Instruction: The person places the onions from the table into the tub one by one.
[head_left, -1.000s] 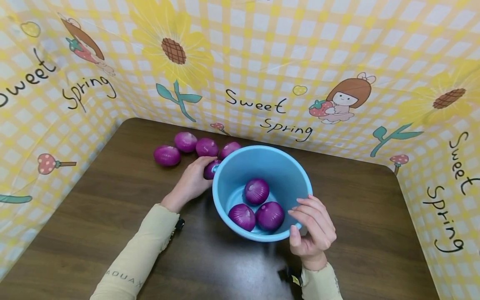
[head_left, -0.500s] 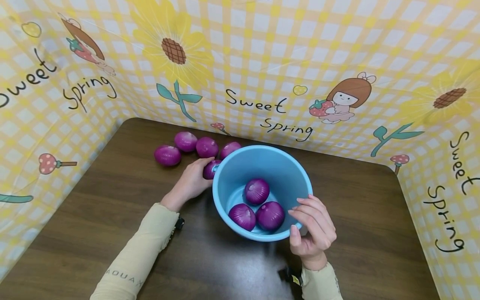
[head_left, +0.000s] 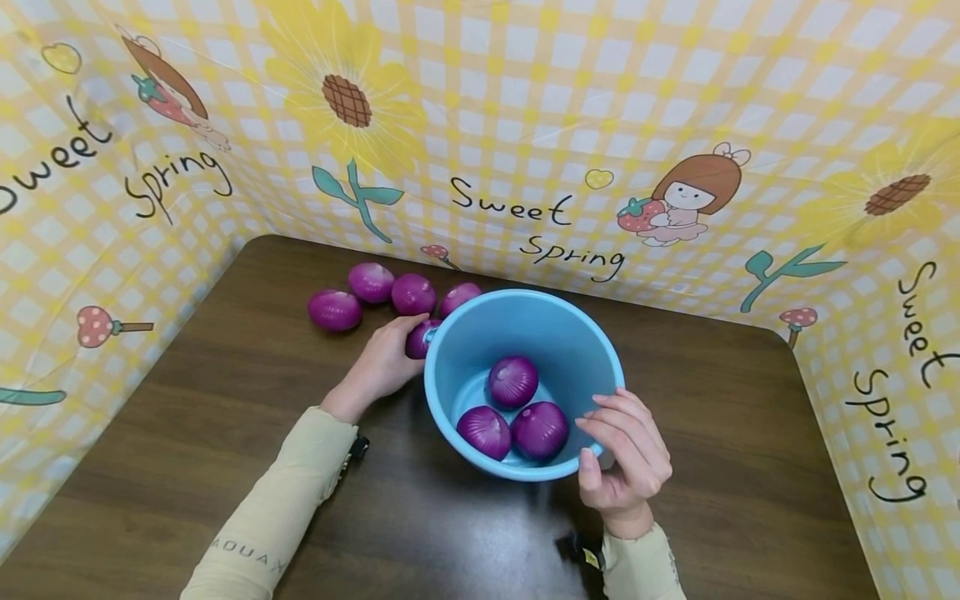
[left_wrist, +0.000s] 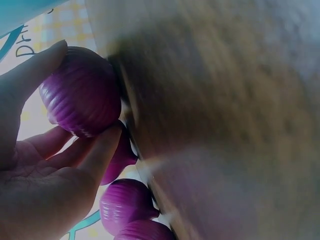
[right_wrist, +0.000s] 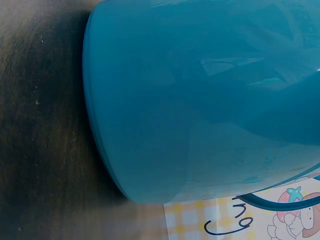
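Observation:
My left hand [head_left: 384, 360] holds a red onion [head_left: 419, 340] just left of a light blue bucket [head_left: 577, 346]. In the left wrist view, thumb and fingers curl round this onion [left_wrist: 82, 95]. At the bucket's right side my right hand [head_left: 626, 454] grips the rim, fingertips over the inside and thumb lower at the edge. Three red onions [head_left: 513, 382] lie on the bucket's floor. The right wrist view is filled by the bucket's outer wall [right_wrist: 190, 110]; the right fingers are hidden there.
Several more red onions [head_left: 371, 283] lie behind the left hand, one partly hidden by the bucket. All rest on a dark wooden table [head_left: 247, 400]. A yellow checked cloth [head_left: 517, 125] hangs round its back and sides. The bucket's handle [right_wrist: 280, 204] hangs outside.

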